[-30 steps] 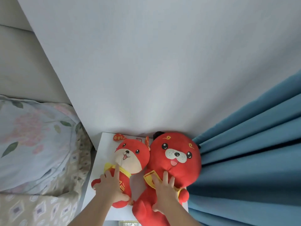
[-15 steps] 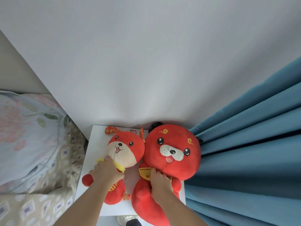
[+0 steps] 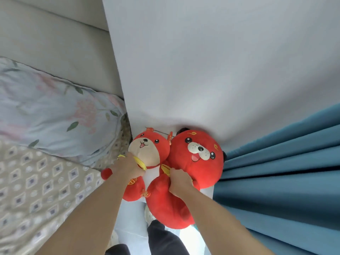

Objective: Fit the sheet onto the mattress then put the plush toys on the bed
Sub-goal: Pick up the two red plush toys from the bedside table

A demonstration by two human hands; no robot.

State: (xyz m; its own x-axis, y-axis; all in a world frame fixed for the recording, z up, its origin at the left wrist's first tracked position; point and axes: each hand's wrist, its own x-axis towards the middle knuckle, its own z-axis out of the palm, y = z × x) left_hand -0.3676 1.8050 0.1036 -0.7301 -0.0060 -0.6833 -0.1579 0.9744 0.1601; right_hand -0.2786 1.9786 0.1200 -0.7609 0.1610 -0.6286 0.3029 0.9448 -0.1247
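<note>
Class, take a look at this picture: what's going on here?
A person grips two red plush toys, one in each hand: the left hand holds the smaller toy at its yellow collar, the right hand the bigger toy by its chest. Both are between the blue curtain and the bed, not yet on it.

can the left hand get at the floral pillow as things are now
Probably not yet: the left hand grips the smaller plush toy at its yellow collar, so it is occupied. The floral pillow lies on that side with nothing between them, so once freed it likely could.
</note>
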